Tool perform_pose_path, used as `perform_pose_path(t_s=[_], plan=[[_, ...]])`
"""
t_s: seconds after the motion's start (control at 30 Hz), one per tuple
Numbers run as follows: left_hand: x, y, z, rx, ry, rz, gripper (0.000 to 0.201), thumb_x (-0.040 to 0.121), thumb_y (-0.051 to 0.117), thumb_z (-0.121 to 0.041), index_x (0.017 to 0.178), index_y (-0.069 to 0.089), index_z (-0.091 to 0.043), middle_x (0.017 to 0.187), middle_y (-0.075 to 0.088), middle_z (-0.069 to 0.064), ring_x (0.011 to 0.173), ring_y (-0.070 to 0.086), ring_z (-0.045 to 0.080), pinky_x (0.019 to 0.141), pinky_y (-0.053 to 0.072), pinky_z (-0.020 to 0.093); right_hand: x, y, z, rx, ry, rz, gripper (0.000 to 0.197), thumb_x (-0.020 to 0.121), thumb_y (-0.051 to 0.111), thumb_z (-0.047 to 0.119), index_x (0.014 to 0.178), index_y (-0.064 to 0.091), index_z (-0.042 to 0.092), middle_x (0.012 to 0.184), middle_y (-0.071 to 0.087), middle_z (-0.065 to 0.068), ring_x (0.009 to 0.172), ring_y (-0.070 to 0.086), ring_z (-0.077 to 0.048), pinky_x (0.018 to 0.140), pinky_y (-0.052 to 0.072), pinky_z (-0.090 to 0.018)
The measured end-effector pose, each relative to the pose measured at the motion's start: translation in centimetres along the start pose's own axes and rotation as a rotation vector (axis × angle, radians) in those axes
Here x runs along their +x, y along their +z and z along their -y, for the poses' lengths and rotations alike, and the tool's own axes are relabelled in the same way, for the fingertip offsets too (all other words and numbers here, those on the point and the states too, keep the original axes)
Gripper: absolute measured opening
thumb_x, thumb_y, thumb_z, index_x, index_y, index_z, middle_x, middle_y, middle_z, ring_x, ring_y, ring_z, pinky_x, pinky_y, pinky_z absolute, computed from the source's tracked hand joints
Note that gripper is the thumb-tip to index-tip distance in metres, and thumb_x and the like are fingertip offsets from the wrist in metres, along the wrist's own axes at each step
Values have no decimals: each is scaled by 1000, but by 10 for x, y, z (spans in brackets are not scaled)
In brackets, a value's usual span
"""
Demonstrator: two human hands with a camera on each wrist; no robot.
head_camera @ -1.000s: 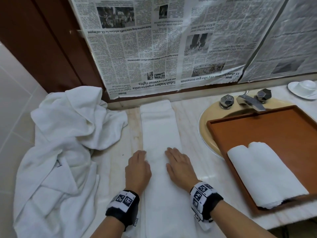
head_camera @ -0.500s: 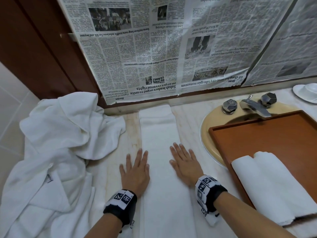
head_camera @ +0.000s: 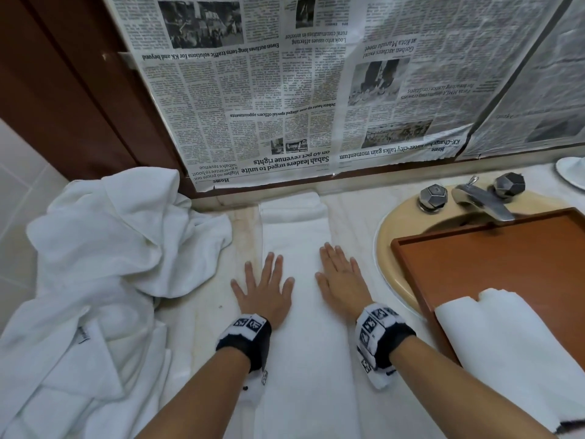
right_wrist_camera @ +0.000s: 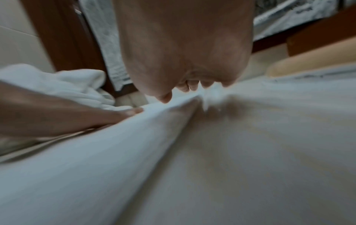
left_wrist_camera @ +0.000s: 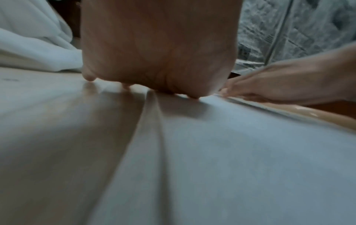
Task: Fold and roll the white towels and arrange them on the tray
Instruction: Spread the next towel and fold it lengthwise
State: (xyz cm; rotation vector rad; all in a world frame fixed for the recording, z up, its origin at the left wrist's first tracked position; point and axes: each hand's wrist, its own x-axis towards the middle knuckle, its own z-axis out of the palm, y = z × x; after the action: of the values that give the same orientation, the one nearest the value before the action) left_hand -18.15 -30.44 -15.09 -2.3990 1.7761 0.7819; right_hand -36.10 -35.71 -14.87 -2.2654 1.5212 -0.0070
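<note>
A white towel [head_camera: 297,236] folded into a long narrow strip lies lengthwise on the marble counter, reaching to the back wall. My left hand [head_camera: 264,288] lies flat with spread fingers on the strip's left edge. My right hand [head_camera: 340,277] presses flat on its right side. Two rolled white towels [head_camera: 506,353] lie side by side at the near end of the brown wooden tray [head_camera: 493,258]. In the left wrist view the left palm [left_wrist_camera: 159,50] rests at the towel's [left_wrist_camera: 231,152] edge; in the right wrist view the right palm [right_wrist_camera: 185,50] rests on the towel [right_wrist_camera: 96,152].
A heap of crumpled white towels [head_camera: 95,280] covers the counter's left side. The tray sits over a beige sink [head_camera: 399,236] with a metal faucet [head_camera: 481,198] and two knobs. Newspaper [head_camera: 316,90] covers the wall behind. A white dish [head_camera: 573,171] stands far right.
Both hands have slid forward along the folded strip, and their fingers have straightened and spread. The head view has shifted slightly closer.
</note>
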Motion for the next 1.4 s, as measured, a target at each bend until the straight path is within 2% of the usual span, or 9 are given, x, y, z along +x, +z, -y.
perform_pose_path(t_s=[0.13,0.33,0.4,0.5,0.67,0.83,1.0,1.13,1.4], plan=[[-10,-11,2,-51,32,80,61,103,14,-59,156,-11,-42,161,-22,-23,151,-20,25,118,-8,61,-58,24,9,-35,-117,43,79,91,0,56,158,5,16,164,-6,3,153,-4,-15,117,-9,-35],[-58,8,39,108,127,126,65,98,14,-66,153,-15,-47,157,-28,-27,151,-22,25,118,-5,62,-81,39,-9,-134,-107,68,61,103,23,44,150,39,8,158,33,-6,143,38,-19,114,24,-40],[-59,15,41,121,127,86,72,87,-1,-73,152,-17,-48,157,-28,-28,151,-22,25,118,-6,62,-71,32,-12,-160,-140,79,67,104,5,45,154,31,9,162,21,-5,147,26,-17,118,28,-42],[-43,14,31,108,108,39,74,86,-3,-73,154,-15,-46,158,-26,-26,151,-20,26,118,-6,61,-42,14,-16,-168,-174,180,80,90,-18,54,158,-4,14,158,-20,5,148,-13,-10,124,3,-41],[-4,4,16,80,75,0,66,97,10,-68,154,-15,-45,159,-25,-26,151,-21,27,118,-9,62,7,-1,-23,-225,-122,199,57,108,13,35,157,-11,18,163,-19,5,151,-13,-11,123,-3,-40],[14,-12,6,41,67,38,67,99,17,-65,156,-10,-42,161,-21,-23,152,-18,28,117,-8,63,20,-23,-21,-118,-75,156,56,108,24,32,159,7,16,167,-2,2,153,-2,-16,122,2,-42],[-38,-2,8,-66,151,-22,66,101,26,-59,159,3,-37,165,-11,-19,153,-8,24,120,1,59,-54,-21,-18,172,-111,-8,55,103,46,35,151,37,8,158,33,-8,146,29,-22,121,20,-35],[-100,21,20,-59,206,-10,89,77,7,-73,156,24,-35,166,8,-14,153,6,21,120,14,52,-125,-10,-16,139,-111,111,72,87,34,63,138,53,15,145,46,1,132,41,-21,107,34,-33],[-142,44,27,-124,215,-55,82,80,22,-68,148,43,-27,159,32,-6,143,32,21,111,34,47,-163,10,-3,104,0,154,21,91,61,30,108,58,19,117,48,2,111,42,-21,91,33,-34]])
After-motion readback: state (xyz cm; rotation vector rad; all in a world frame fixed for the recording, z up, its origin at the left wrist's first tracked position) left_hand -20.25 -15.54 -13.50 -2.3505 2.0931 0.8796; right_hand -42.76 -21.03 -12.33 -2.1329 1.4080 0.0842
